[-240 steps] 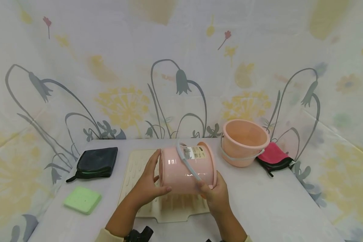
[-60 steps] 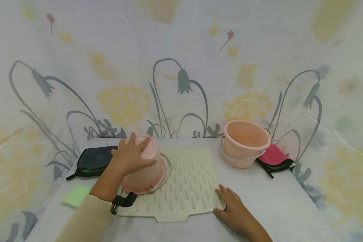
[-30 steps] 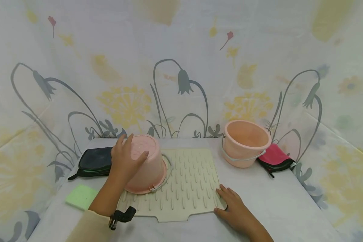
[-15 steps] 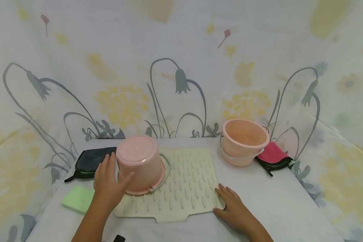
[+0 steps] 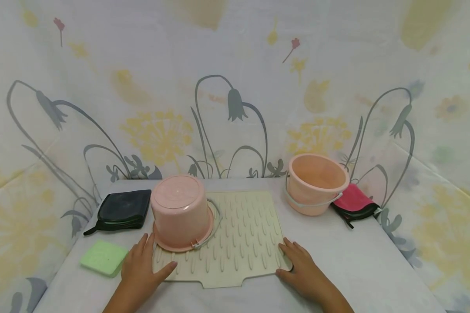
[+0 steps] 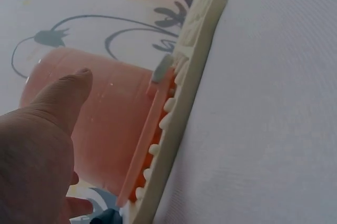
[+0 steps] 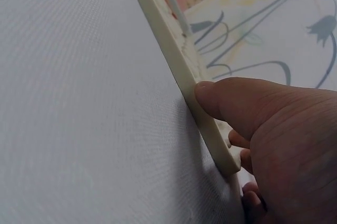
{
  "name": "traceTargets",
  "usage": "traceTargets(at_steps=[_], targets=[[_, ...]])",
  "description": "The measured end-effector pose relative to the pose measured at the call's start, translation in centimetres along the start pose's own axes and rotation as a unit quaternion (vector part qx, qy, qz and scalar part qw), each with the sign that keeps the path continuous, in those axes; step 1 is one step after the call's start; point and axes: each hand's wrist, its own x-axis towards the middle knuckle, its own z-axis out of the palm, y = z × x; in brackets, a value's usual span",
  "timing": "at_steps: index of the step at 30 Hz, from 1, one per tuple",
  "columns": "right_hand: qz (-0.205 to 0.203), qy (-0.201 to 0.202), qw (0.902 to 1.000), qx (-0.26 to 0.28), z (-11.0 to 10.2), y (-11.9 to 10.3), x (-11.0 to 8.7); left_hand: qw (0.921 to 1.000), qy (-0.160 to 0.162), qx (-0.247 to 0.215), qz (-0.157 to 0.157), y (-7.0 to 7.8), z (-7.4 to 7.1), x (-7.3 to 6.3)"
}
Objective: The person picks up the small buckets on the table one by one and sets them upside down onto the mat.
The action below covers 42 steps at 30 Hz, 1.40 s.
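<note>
A pink bucket (image 5: 180, 213) stands upside down on the left part of a cream drying rack (image 5: 243, 234) with raised pegs. Its grey handle (image 5: 216, 221) lies down on the pegs to the right. My left hand (image 5: 141, 265) is spread at the rack's front left corner, near the bucket's rim; in the left wrist view its thumb (image 6: 66, 95) is apart from the bucket. My right hand (image 5: 303, 271) rests at the front right corner, fingers along the side edge. In the right wrist view its thumb (image 7: 226, 100) touches the front edge.
A second, peach bucket (image 5: 311, 195) stands upright at the back right, beside a folded pink and black cloth item (image 5: 354, 202). On the left lie a black pouch-like item (image 5: 123, 208) and a light green sponge (image 5: 103, 258). A flowered curtain (image 5: 235, 52) hangs behind the table.
Eight seconds ago both hands held the bucket sideways; later it stood inverted on the rack. My left hand has left its base and come down to the rack's corner. The right hand stayed put recently.
</note>
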Motion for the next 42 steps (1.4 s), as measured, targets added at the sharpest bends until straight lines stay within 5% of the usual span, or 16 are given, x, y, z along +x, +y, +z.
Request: traceTargets(at_steps=[4, 17, 31, 42], targets=[[-0.001, 0.002, 1.0, -0.005, 0.0, 0.0, 0.0, 0.9992, -0.039, 0.004, -0.012, -0.7, 0.7, -0.2], [0.004, -0.002, 1.0, -0.006, 0.2, 0.2, 0.2, 0.9969, -0.068, 0.021, -0.034, -1.3, 2.1, -0.5], [-0.011, 0.009, 0.9999, -0.004, 0.1, -0.1, 0.0, 0.993, -0.095, 0.027, -0.066, -1.2, 2.1, -0.1], [0.006, -0.016, 0.9996, -0.023, -0.9, -0.8, -0.2, 0.9939, -0.09, 0.02, -0.061, -1.4, 2.4, -0.2]])
